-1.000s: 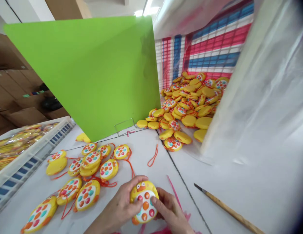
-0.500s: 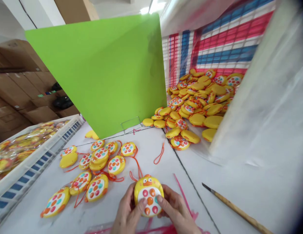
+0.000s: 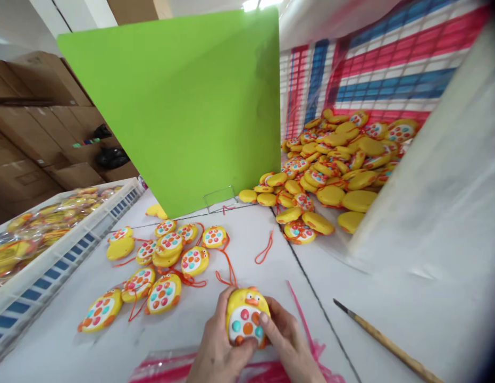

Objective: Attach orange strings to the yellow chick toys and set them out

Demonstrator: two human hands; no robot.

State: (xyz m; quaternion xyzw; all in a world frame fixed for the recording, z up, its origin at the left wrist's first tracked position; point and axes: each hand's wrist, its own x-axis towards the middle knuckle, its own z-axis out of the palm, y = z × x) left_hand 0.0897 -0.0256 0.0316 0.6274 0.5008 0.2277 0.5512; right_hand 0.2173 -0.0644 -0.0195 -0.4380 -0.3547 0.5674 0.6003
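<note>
Between my two hands is a yellow duck-shaped toy with a white belly and coloured round buttons, face up. My left hand wraps its left side, the thumb across the bottom of the belly. My right hand grips the other edge, its thumb on the right-hand buttons. A red cord loop lies just beyond the toy. To the left, several similar duck toys with red cords are spread on the white table. Pink-striped clear plastic bags lie under my wrists.
A green board stands upright at the back. Many duck toys are heaped at back right beside a plastic-covered roll. A wooden-handled blade lies at right. A white crate of bagged toys stands at left.
My left thumb has slid down to the toy's lower edge, and the toy has tilted slightly in my hands. The whole view has shifted a little. Surrounding items stay in place.
</note>
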